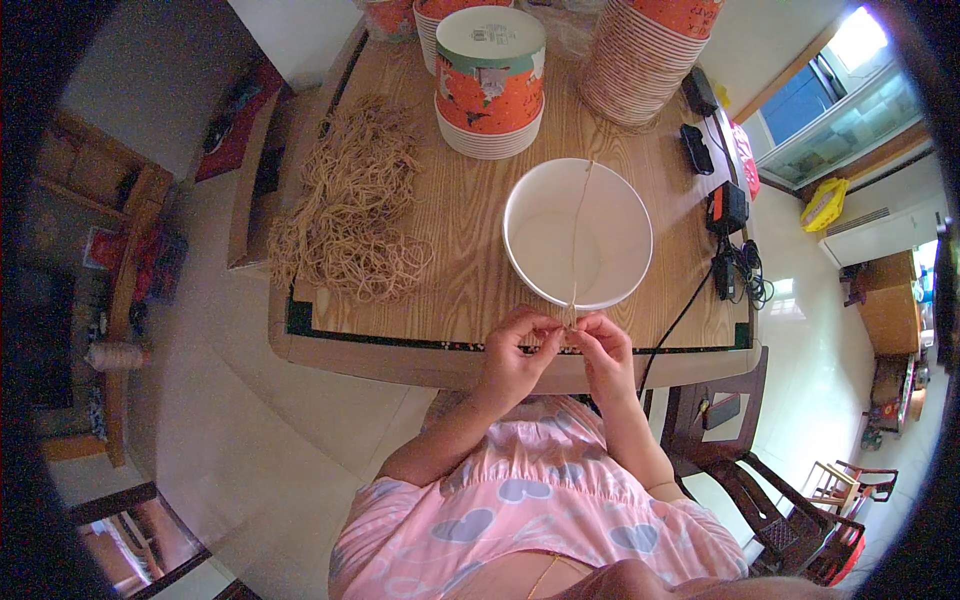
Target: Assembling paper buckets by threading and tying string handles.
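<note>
A white paper bucket (535, 245) stands on the wooden table with its open top toward me. One thin tan string (576, 235) runs across its mouth, from the far rim to the near rim. At the near rim my left hand (519, 350) and my right hand (606, 352) meet, thumbs and fingers pinched on the near end of the string. A small loop or knot seems to sit between the fingertips, too small to make out. Left of the bucket lies a big tangled heap of similar tan strings (352, 205).
Behind the bucket stands an upside-down stack of orange printed paper buckets (490, 95). A taller stack (640, 70) is at the far right. Black power adapters and cables (727, 210) lie along the right table edge. A dark wooden chair (715, 415) stands to the right.
</note>
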A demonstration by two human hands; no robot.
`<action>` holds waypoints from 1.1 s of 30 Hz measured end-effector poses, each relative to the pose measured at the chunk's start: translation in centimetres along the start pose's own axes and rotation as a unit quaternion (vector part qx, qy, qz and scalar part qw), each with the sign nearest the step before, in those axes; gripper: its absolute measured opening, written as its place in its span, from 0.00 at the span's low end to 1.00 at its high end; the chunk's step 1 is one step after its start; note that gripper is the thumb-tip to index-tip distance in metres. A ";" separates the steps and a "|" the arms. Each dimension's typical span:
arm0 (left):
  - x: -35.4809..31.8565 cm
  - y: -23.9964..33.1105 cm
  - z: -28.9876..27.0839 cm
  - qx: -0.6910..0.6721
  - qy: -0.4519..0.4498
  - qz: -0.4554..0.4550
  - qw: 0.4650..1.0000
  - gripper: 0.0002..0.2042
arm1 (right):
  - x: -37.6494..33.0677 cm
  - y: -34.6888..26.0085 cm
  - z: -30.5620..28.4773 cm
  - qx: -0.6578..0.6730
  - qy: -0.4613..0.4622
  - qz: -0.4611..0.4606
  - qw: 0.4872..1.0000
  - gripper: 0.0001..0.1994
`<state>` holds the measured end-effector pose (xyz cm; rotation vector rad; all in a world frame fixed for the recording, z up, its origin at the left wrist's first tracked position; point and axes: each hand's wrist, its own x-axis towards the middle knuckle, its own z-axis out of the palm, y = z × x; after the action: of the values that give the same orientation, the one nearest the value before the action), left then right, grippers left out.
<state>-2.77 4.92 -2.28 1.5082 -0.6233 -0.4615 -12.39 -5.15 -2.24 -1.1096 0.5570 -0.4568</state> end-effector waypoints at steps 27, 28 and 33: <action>-0.2 -0.1 -1.5 -0.148 -0.061 -0.140 0.977 0.04 | 0.0 -0.2 0.1 -0.042 -0.014 -0.023 0.999 0.02; -0.2 0.0 -1.6 -0.152 -0.071 -0.157 0.973 0.05 | 0.0 -0.2 0.1 -0.042 -0.014 -0.024 0.999 0.02; -0.3 0.7 -1.8 -0.092 -0.056 -0.111 0.988 0.04 | -0.2 -0.7 0.7 -0.068 -0.005 -0.043 0.997 0.02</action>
<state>-1.88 6.51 -1.55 1.3873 -0.4864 -0.7586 -12.17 -4.78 -1.27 -1.2688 0.5387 -0.4938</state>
